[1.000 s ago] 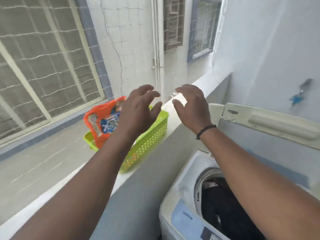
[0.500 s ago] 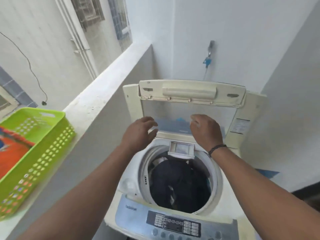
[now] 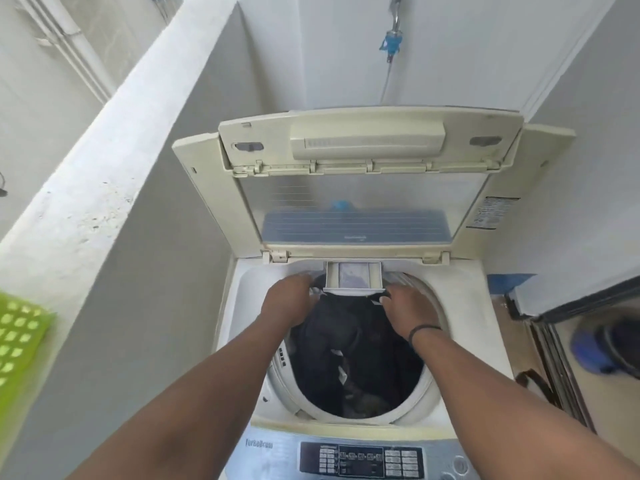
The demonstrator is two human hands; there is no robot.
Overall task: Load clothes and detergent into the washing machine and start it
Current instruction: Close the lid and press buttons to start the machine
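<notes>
A top-loading washing machine [image 3: 242,306] is seen from above. Nearest the viewer is its control panel [image 3: 360,460] with rows of buttons. Beyond it, the round drum holds dark clothes [image 3: 349,348], piled inside the opening. Two bare forearms reach in from the bottom edge. The left hand [image 3: 289,301] and the right hand [image 3: 405,308], which wears a dark wristband [image 3: 424,330], hang over the far rim of the drum, fingers bent downward toward the clothes; whether they grip any cloth cannot be told. Between them, a small detergent drawer [image 3: 353,277] juts out from the back rim. Behind it, the lid [image 3: 363,174] stands upright. A green basket [image 3: 19,337] sits on a ledge [image 3: 93,181] at far left.
</notes>
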